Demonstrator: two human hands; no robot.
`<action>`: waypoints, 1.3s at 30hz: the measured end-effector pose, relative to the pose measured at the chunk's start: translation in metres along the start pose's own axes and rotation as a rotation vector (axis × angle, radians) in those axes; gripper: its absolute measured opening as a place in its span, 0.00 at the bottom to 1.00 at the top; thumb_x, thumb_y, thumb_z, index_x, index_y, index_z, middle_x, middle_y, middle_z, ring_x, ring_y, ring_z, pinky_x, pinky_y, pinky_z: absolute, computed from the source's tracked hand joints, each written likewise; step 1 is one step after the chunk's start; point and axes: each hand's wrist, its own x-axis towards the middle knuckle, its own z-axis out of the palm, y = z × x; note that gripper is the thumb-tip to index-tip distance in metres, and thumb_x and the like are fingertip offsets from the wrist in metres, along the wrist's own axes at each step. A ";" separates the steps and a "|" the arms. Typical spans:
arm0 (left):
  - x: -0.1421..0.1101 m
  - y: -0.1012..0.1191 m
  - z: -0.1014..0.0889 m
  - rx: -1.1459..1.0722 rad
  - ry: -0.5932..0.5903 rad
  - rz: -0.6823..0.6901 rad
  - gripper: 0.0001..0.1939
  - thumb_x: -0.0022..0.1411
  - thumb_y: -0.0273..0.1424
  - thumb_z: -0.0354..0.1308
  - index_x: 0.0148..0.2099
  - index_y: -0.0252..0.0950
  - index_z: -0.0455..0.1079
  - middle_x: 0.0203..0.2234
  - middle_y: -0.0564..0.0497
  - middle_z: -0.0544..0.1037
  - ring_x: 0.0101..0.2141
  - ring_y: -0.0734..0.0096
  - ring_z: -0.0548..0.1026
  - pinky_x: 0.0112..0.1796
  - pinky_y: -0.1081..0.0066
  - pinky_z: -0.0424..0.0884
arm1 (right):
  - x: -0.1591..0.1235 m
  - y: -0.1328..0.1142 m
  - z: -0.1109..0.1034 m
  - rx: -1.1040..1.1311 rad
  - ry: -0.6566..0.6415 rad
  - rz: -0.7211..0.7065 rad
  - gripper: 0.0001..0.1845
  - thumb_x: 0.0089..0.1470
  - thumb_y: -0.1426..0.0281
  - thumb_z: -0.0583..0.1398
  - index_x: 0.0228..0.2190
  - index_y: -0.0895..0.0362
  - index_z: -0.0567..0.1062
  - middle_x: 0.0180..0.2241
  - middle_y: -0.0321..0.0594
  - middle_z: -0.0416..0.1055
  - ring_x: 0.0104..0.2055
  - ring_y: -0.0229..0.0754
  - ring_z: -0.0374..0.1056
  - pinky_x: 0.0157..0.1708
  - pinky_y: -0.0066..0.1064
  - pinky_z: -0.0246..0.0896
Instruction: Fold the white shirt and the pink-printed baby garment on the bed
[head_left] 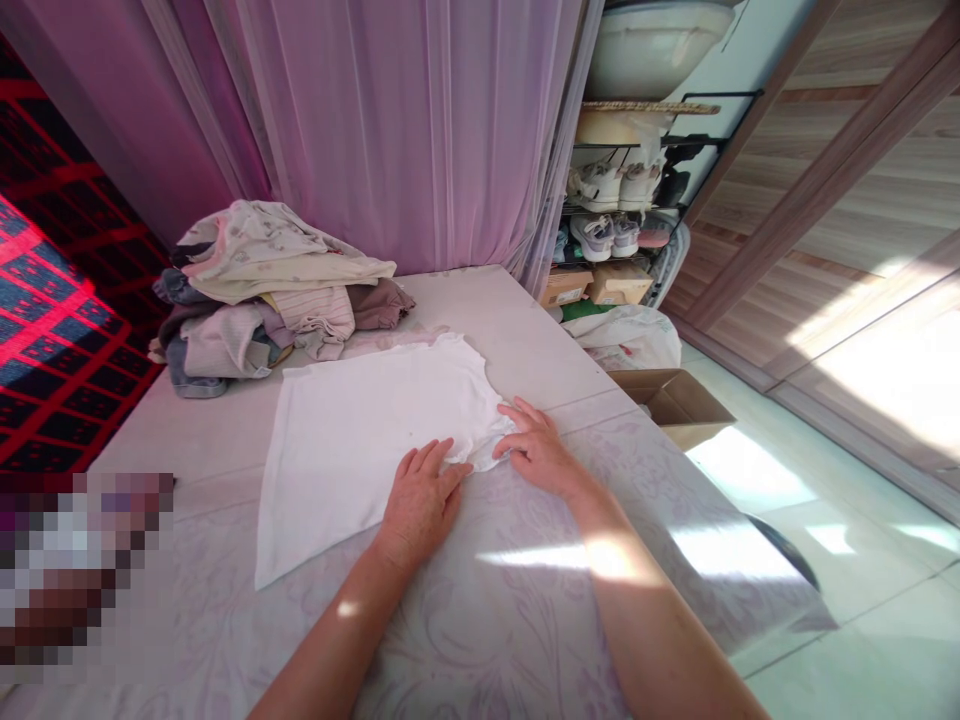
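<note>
A white shirt [345, 430] lies spread on the bed or table top, its wide straight edge to the left and its ruffled, narrower end to the right. My left hand [424, 495] rests flat on the shirt's near edge, fingers together and stretched out, thumb pointing right. At the crumpled right end, my right hand [536, 445] touches the fabric with its fingers bent a little and apart. Some cloth is bunched between the two hands.
Behind, on the left, sits a pile of clothes [262, 290]. A purple curtain [405, 130] hangs at the back. To the right stand a rack with shoes [600, 185], a cardboard box [686, 405] and a wooden wardrobe [840, 180]. A blurred patch [75, 560] covers the lower left.
</note>
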 end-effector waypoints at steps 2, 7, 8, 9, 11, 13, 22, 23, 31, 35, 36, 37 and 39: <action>-0.001 0.001 0.001 -0.011 -0.007 0.000 0.17 0.64 0.27 0.50 0.51 0.44 0.73 0.57 0.43 0.69 0.57 0.53 0.66 0.55 0.46 0.62 | 0.000 -0.004 -0.002 -0.026 -0.011 0.012 0.16 0.48 0.79 0.56 0.26 0.49 0.81 0.60 0.37 0.62 0.67 0.54 0.45 0.61 0.58 0.42; -0.003 0.000 0.003 -0.010 0.002 0.013 0.17 0.64 0.28 0.50 0.52 0.44 0.72 0.57 0.42 0.69 0.57 0.54 0.66 0.55 0.47 0.61 | 0.006 -0.023 0.005 -0.099 0.073 0.127 0.16 0.54 0.61 0.60 0.19 0.53 0.76 0.57 0.44 0.65 0.65 0.59 0.47 0.59 0.64 0.39; -0.004 0.000 0.003 -0.010 0.002 0.013 0.17 0.64 0.28 0.50 0.52 0.44 0.72 0.58 0.43 0.69 0.57 0.54 0.66 0.55 0.47 0.61 | 0.008 -0.026 0.008 -0.111 0.080 0.160 0.17 0.52 0.59 0.62 0.17 0.54 0.75 0.57 0.45 0.65 0.65 0.60 0.46 0.58 0.65 0.38; -0.004 -0.001 0.003 -0.011 0.000 0.011 0.17 0.64 0.28 0.50 0.52 0.44 0.73 0.58 0.43 0.68 0.57 0.54 0.66 0.56 0.47 0.61 | 0.009 -0.027 0.010 -0.116 0.076 0.188 0.18 0.50 0.58 0.63 0.16 0.54 0.74 0.57 0.45 0.65 0.65 0.61 0.46 0.58 0.65 0.37; -0.004 -0.001 0.003 -0.023 -0.007 0.003 0.16 0.64 0.28 0.50 0.50 0.45 0.74 0.57 0.45 0.69 0.57 0.55 0.66 0.56 0.48 0.61 | 0.009 -0.027 0.013 -0.111 0.058 0.223 0.16 0.48 0.59 0.65 0.17 0.54 0.73 0.57 0.45 0.64 0.65 0.61 0.45 0.58 0.65 0.37; -0.004 -0.001 0.002 -0.045 -0.016 0.000 0.15 0.64 0.28 0.50 0.48 0.45 0.74 0.56 0.47 0.72 0.57 0.57 0.66 0.56 0.48 0.60 | 0.007 -0.020 0.012 -0.095 0.060 0.232 0.12 0.47 0.61 0.65 0.20 0.54 0.73 0.57 0.44 0.64 0.65 0.60 0.46 0.58 0.64 0.39; -0.004 -0.003 0.006 -0.077 0.022 0.099 0.14 0.65 0.27 0.50 0.47 0.43 0.74 0.50 0.48 0.76 0.53 0.60 0.70 0.56 0.51 0.62 | 0.001 -0.003 -0.001 0.023 0.129 0.173 0.25 0.45 0.72 0.62 0.48 0.52 0.70 0.50 0.44 0.70 0.54 0.49 0.64 0.55 0.42 0.55; -0.004 -0.003 0.006 -0.078 0.033 0.115 0.14 0.65 0.27 0.50 0.46 0.42 0.75 0.50 0.47 0.76 0.52 0.61 0.70 0.55 0.52 0.63 | 0.001 -0.005 -0.001 0.022 0.129 0.164 0.29 0.46 0.72 0.62 0.51 0.51 0.67 0.51 0.45 0.70 0.54 0.49 0.64 0.55 0.41 0.55; -0.004 -0.002 0.006 -0.128 0.045 0.133 0.20 0.64 0.23 0.48 0.57 0.39 0.66 0.46 0.46 0.77 0.47 0.63 0.72 0.51 0.58 0.67 | 0.006 -0.001 0.000 -0.028 0.095 0.211 0.19 0.49 0.74 0.57 0.43 0.52 0.76 0.42 0.42 0.76 0.46 0.48 0.68 0.49 0.39 0.58; -0.003 -0.002 0.006 -0.136 0.013 0.079 0.23 0.62 0.24 0.49 0.60 0.35 0.62 0.44 0.44 0.76 0.45 0.61 0.71 0.48 0.58 0.68 | 0.006 0.006 -0.006 0.023 0.062 0.187 0.14 0.46 0.79 0.55 0.29 0.51 0.78 0.32 0.37 0.76 0.39 0.44 0.68 0.42 0.34 0.59; -0.003 -0.001 0.005 -0.131 -0.005 0.073 0.22 0.63 0.25 0.50 0.59 0.35 0.64 0.43 0.44 0.76 0.45 0.61 0.71 0.48 0.57 0.68 | 0.005 0.008 -0.008 0.041 0.052 0.172 0.15 0.45 0.79 0.55 0.28 0.52 0.77 0.32 0.37 0.76 0.39 0.43 0.68 0.42 0.33 0.59; -0.003 -0.001 0.004 -0.126 -0.020 0.069 0.20 0.63 0.26 0.51 0.57 0.36 0.66 0.43 0.44 0.75 0.44 0.61 0.71 0.48 0.57 0.68 | 0.004 0.009 -0.009 0.063 0.040 0.153 0.15 0.44 0.80 0.55 0.28 0.52 0.77 0.32 0.37 0.76 0.39 0.43 0.68 0.42 0.33 0.58; -0.003 0.000 0.003 -0.124 -0.033 0.072 0.18 0.63 0.28 0.52 0.55 0.38 0.69 0.42 0.45 0.75 0.44 0.61 0.70 0.48 0.57 0.67 | 0.002 0.011 -0.011 0.107 0.018 0.108 0.16 0.44 0.81 0.54 0.27 0.52 0.78 0.34 0.37 0.76 0.41 0.42 0.68 0.44 0.33 0.58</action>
